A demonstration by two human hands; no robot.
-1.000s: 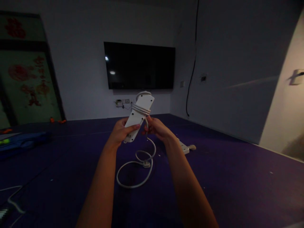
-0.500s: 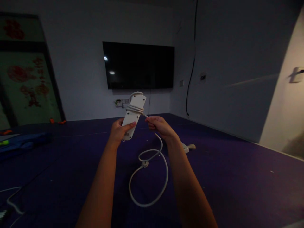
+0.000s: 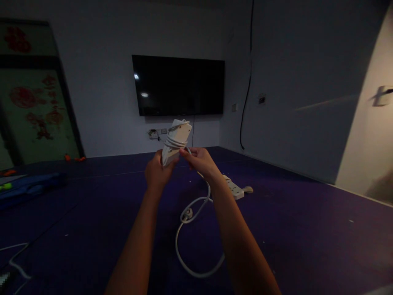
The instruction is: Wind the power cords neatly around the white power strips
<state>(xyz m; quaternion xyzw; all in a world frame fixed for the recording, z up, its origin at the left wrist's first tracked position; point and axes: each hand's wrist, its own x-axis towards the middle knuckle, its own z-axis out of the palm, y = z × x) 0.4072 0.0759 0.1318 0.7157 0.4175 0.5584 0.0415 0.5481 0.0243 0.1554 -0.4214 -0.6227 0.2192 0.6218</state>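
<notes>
A white power strip (image 3: 181, 132), tilted in the air, is gripped at its lower end by my left hand (image 3: 158, 170). Several turns of its white cord (image 3: 175, 142) wrap around its middle. Close beside the strip, my right hand (image 3: 200, 160) pinches the cord between thumb and fingers. From there the cord hangs down and lies in loops on the purple floor, partly hidden by my right forearm. The plug (image 3: 188, 213) rests among those loops. Behind my right forearm, another white power strip (image 3: 235, 189) lies on the floor, partly covered.
A large dark television (image 3: 178, 86) hangs on the wall ahead, above wall sockets (image 3: 158, 132). A black cable (image 3: 246, 98) dangles at the right wall. Blue cloth (image 3: 33, 185) lies at the left, with a white cable (image 3: 19, 265) nearer on the purple floor (image 3: 294, 237).
My left hand has turned the power strip, so its edge shows more. My right hand has come in closer to it with the cord. The loops and plug on the floor have shifted slightly.
</notes>
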